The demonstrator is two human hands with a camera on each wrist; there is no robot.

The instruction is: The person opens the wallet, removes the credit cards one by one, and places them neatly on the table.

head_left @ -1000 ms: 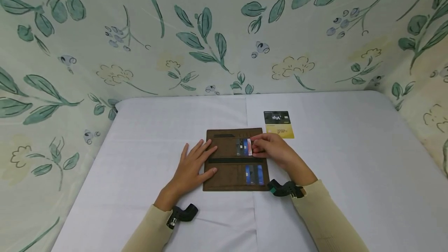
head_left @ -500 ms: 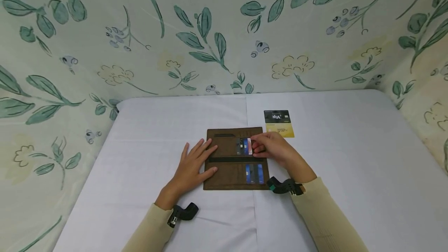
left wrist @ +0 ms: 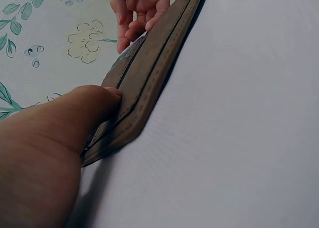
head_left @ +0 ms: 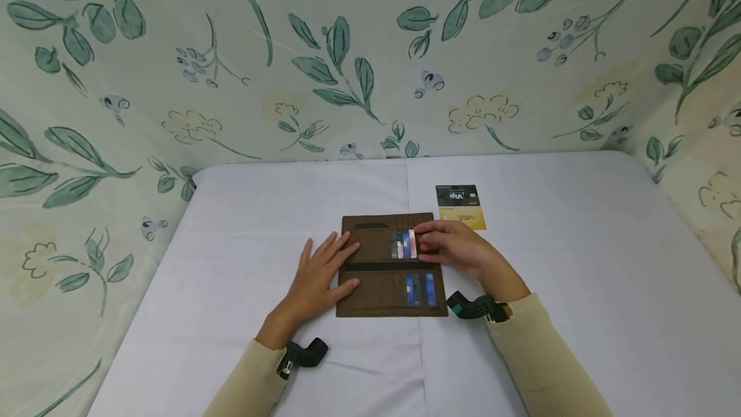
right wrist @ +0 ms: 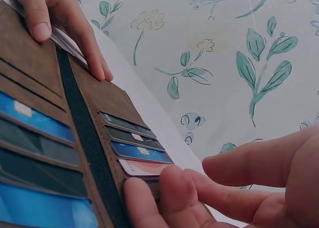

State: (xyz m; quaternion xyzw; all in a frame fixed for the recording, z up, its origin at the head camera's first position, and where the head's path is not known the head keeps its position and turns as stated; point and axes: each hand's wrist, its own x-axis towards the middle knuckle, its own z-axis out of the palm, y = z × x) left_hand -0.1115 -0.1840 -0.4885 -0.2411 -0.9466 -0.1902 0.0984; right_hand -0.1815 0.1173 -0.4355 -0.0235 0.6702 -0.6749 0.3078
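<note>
A brown bifold wallet (head_left: pixel 376 291) lies unfolded on the white-covered table, with several cards in slots on both halves. My left hand (head_left: pixel 315 291) rests flat on its left side, fingers spread; the left wrist view shows the thumb (left wrist: pixel 94 101) on the wallet. At the right edge of the far half is my right hand (head_left: pixel 457 246), its fingers parted and loosely bent. In the right wrist view, its fingertips (right wrist: pixel 174 185) lie beside a white and red card (right wrist: pixel 142 168) seated in a slot. Above that sits a blue card (right wrist: pixel 137 151).
A black card (head_left: pixel 457 195) marked Vip and a yellow card (head_left: pixel 463 216) lie on the table (head_left: pixel 550 224) beyond the right hand. A leaf-patterned cloth (head_left: pixel 231 89) hangs behind the table's far edge.
The right hand's fingers have parted slightly and its wrist has shifted a little to the right. The white and red card stays in its slot. The left hand has not moved.
</note>
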